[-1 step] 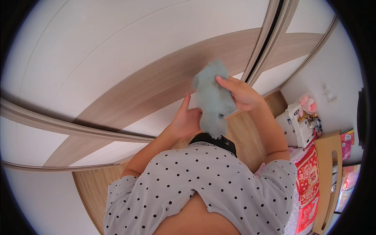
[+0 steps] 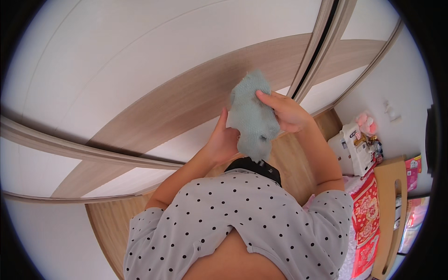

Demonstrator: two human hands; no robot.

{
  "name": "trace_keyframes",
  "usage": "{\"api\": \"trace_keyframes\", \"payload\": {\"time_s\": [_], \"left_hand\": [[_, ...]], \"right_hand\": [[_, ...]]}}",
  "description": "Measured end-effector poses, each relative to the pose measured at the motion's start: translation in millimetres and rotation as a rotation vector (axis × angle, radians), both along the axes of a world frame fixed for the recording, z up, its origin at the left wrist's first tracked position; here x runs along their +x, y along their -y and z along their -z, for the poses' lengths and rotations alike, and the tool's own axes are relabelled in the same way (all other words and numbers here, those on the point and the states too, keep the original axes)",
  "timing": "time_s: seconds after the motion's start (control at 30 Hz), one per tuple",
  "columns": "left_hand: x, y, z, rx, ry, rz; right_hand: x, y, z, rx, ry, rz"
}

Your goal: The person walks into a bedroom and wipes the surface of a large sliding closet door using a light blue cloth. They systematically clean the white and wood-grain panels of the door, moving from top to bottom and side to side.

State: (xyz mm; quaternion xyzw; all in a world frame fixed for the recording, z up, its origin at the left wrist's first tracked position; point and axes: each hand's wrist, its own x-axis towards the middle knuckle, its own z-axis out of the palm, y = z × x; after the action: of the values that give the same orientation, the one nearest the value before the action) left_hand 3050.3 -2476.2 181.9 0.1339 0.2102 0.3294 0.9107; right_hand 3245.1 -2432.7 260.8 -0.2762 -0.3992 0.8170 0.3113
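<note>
A light blue-green cloth [image 2: 249, 114] with a knit-like texture and greyish smudges hangs bunched between my hands, in front of the wardrobe. My right hand [image 2: 291, 114] grips its right side, thumb pressed on the front and the other fingers mostly hidden. At the lower left of the cloth is my left hand [image 2: 223, 142], its thumb pointing up beside the edge. The left fingers go behind the fabric, out of sight, and seem to hold it from there. A small dark spot or hole shows near the cloth's lower right.
A wardrobe's white sliding door [image 2: 154, 60] with a curved wood-grain band stands before me. Wooden floor [image 2: 291, 161] lies below. To the right are a white bag [image 2: 357, 149], a pink plush item [image 2: 366, 123], red floral bedding [image 2: 367, 205] and a wooden headboard [image 2: 389, 219].
The cloth's lower part has shifted slightly, and my left thumb sits a little higher. My right hand is almost unmoved, still gripping the cloth.
</note>
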Motion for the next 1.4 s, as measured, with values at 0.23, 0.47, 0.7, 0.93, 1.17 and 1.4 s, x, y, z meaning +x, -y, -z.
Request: {"api": "trace_keyframes", "payload": {"time_s": [0.23, 0.47, 0.7, 0.93, 1.17, 1.4], "left_hand": [[-17.9, 2.0, -24.4, 0.272, -0.010, -0.218], [-53.6, -13.4, -9.7, 0.148, -0.522, -0.392], [-42.7, -8.8, -6.7, 0.760, -1.100, -0.522], [-41.2, -18.7, -10.3, 1.560, -1.725, -0.515], [7.6, 10.3, -116.6, 1.402, -1.222, -0.440], [9.4, -11.0, -86.7, 1.142, -1.016, -0.082]], "right_hand": [[1.4, 0.3, 2.2, -0.023, -0.010, 0.027], [9.4, -17.4, 43.4, 0.021, 0.468, 0.097], [-9.6, -2.2, 77.8, 1.107, 0.786, 0.307], [-9.8, -7.4, 54.2, 1.193, 1.056, 0.439], [4.8, 13.2, 81.6, 0.749, 0.252, 0.933], [-14.7, 33.9, 115.0, 0.614, -0.081, 0.468]]}}
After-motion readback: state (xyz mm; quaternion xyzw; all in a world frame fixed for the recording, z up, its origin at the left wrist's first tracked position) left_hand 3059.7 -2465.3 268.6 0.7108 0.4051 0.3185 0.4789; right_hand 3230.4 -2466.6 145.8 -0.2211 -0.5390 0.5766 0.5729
